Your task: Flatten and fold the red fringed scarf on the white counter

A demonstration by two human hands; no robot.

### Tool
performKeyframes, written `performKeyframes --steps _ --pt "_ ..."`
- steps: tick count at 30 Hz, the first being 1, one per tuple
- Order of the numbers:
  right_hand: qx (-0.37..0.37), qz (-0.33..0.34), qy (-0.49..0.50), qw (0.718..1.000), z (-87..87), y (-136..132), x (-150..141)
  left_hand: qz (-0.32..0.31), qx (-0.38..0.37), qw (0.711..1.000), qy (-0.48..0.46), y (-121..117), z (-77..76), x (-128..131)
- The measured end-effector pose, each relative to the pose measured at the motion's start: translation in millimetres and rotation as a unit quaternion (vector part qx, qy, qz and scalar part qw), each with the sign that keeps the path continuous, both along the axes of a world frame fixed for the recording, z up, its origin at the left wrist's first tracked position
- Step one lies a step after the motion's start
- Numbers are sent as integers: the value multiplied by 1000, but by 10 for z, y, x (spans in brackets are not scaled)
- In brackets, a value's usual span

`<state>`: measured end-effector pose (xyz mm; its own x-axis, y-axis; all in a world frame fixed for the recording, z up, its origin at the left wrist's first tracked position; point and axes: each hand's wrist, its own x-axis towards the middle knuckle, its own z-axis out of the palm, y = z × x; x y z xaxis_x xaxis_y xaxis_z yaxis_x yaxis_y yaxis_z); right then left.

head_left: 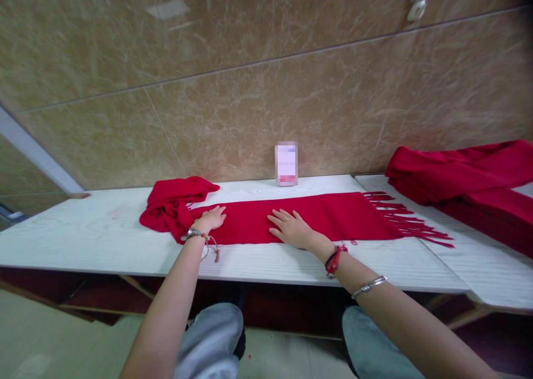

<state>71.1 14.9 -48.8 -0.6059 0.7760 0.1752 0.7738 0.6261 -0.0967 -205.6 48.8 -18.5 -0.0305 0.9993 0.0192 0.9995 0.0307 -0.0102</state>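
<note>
A red scarf [333, 215] lies stretched flat along the white tabletop, its fringe spread out at the right end. At its left end the red cloth is bunched into a loose heap. My left hand [211, 218] rests palm down on the scarf beside that heap, fingers spread. Palm down on the middle of the scarf lies my right hand [291, 229], its fingers also apart. Neither hand grips the cloth. Whether the heap is part of the same scarf, I cannot tell.
More folded red scarves [462, 173] are piled at the right end of the white table [104, 251]. A phone-like device [286, 165] with a blurred screen leans against the tiled wall [233, 124]. A small white cat-shaped fixture [420, 1] is on the wall. Open shelving shows below the tabletop.
</note>
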Motion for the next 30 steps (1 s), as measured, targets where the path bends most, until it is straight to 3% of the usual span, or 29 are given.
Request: performKeyframes --steps 5,8,10,13,15,16,19,22,24,26,28,30 --pt "-6 3 4 1000 7 -5 -3 76 -23 997 24 -59 -20 2" --pt "-11 2 5 1000 28 -16 -4 129 18 990 46 -93 37 151" --pt "-13 2 4 1000 48 -28 -3 76 58 995 40 -112 70 324" --pt "-17 1 1 1000 75 -48 0 -106 51 993 -12 -128 80 582" --pt "-19 0 1 1000 83 -53 1 -141 19 989 -30 -140 80 663" --pt "-20 -1 3 1000 82 -52 1 -112 6 993 -26 -149 85 664" --pt "-23 0 7 1000 67 -41 1 63 -25 998 1 -182 133 538" --pt "-23 0 7 1000 54 -35 1 205 -29 978 28 -215 190 390" --pt "-21 0 8 1000 54 -37 2 256 -3 965 51 -236 197 385" --pt "-20 2 10 1000 59 -41 2 227 40 970 78 -257 171 475" --pt "-22 1 9 1000 67 -45 0 117 75 987 86 -270 117 622" --pt "-24 -2 6 1000 74 -48 -2 3 58 996 60 -263 51 761"
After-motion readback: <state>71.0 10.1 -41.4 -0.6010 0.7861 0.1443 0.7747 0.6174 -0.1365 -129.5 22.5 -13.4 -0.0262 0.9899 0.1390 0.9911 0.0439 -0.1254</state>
